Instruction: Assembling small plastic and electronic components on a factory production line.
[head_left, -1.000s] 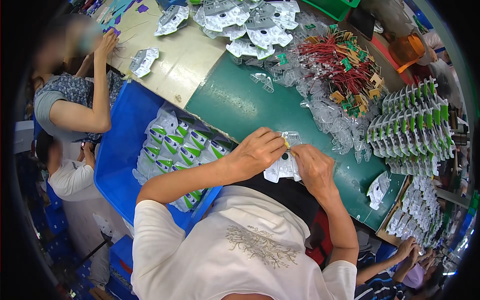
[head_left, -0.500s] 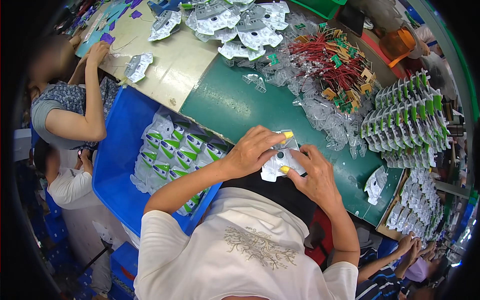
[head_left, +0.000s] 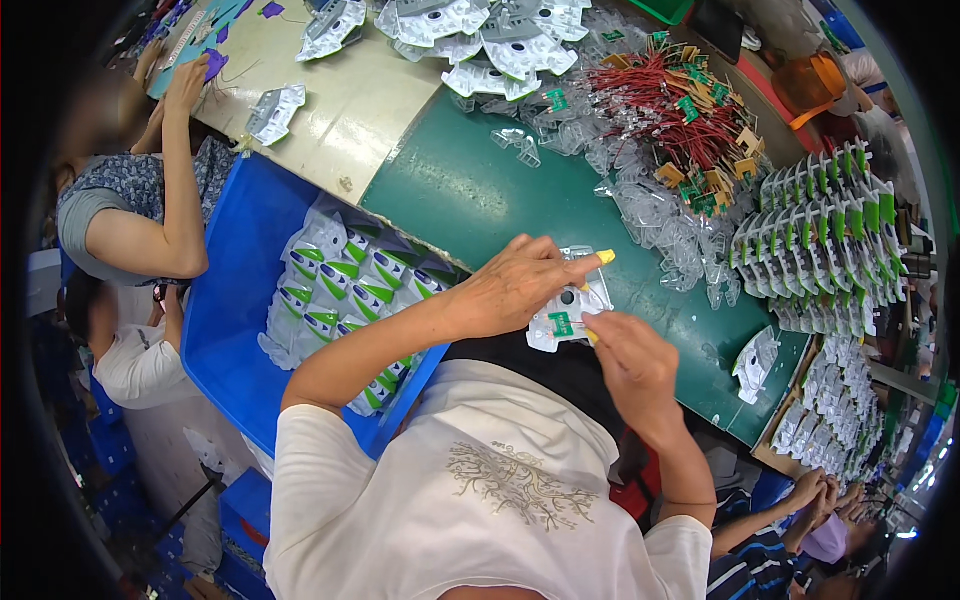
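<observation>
A silvery-white plastic housing (head_left: 545,336) with a round dark hole lies at the bench's near edge in front of me. My left hand (head_left: 515,288) reaches over it from the left, fingers curled against its upper part, with yellow covers on the fingertips. A small green circuit board (head_left: 560,323) sits over the housing's lower part. Closed in a pinch at the board's right edge, my right hand (head_left: 637,368) also has a yellow fingertip cover. Thin wires seem to run between the two hands; my fingers partly hide them.
To my left, a blue bin (head_left: 232,290) holds several green-and-white housings. Beyond the green bench top (head_left: 430,190) lie clear plastic parts (head_left: 660,235) and red-wired boards (head_left: 690,120). Stacked housings (head_left: 820,240) stand right; a loose housing (head_left: 756,364) lies nearer. A co-worker (head_left: 140,220) sits at left.
The green circuit board now shows on the housing. My right hand has gone from gripping the housing's right side to pinching at the board, and my left hand has shifted rightward across the housing.
</observation>
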